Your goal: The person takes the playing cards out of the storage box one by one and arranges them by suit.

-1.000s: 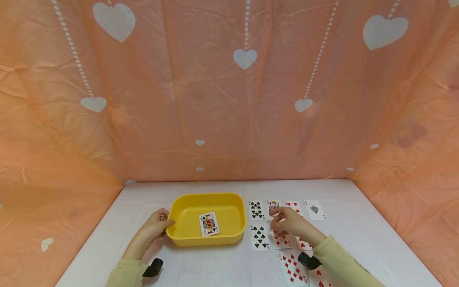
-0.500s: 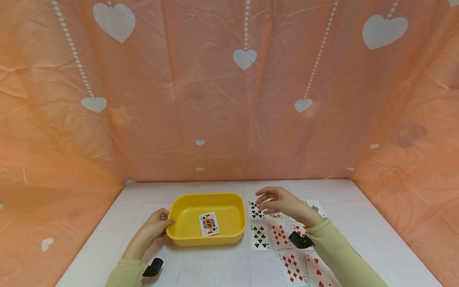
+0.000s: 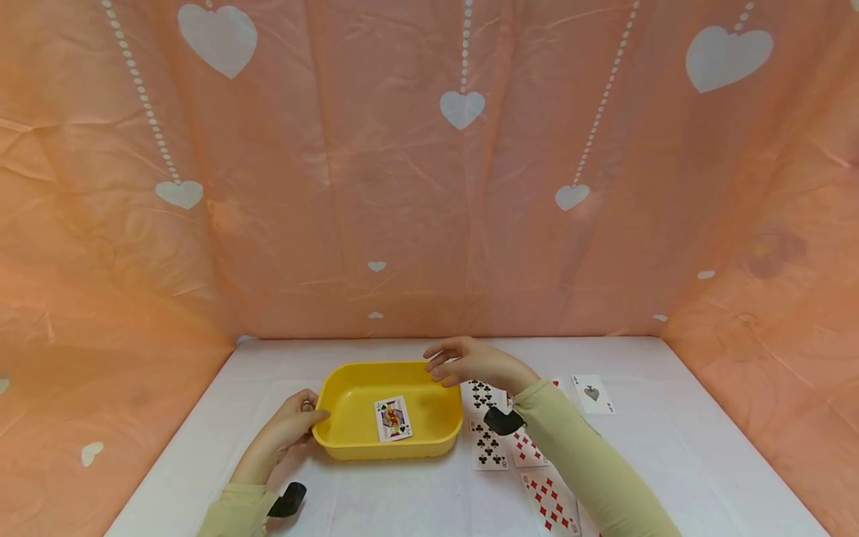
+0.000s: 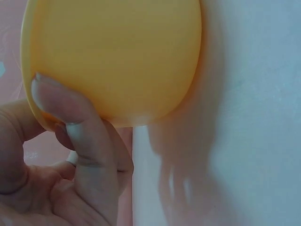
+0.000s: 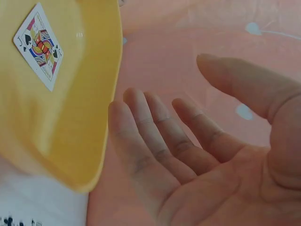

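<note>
A yellow plastic tray (image 3: 376, 452) stands on the white-covered table, with a jack of spades (image 3: 393, 418) face up inside. My left hand (image 3: 288, 426) grips the tray's left rim, thumb inside and fingers outside; the left wrist view shows the thumb (image 4: 61, 101) on the yellow wall. At the tray's far right corner hovers my right hand (image 3: 473, 362), holding nothing. Its fingers are spread and relaxed in the right wrist view, fingertips close to the rim. Playing cards lie right of the tray, among them an eight of clubs (image 3: 489, 445), partly covered by my right arm.
Further right lies an ace of spades (image 3: 593, 394). A ten of diamonds (image 3: 550, 503) is nearer the front, beside my right sleeve (image 3: 590, 455). Orange sheeting (image 3: 403, 224) with white hearts encloses the table at the back and both sides.
My right hand has moved left from above the cards to the tray's far right corner. The left hand keeps its grip, and the tray and its card stay in place.
</note>
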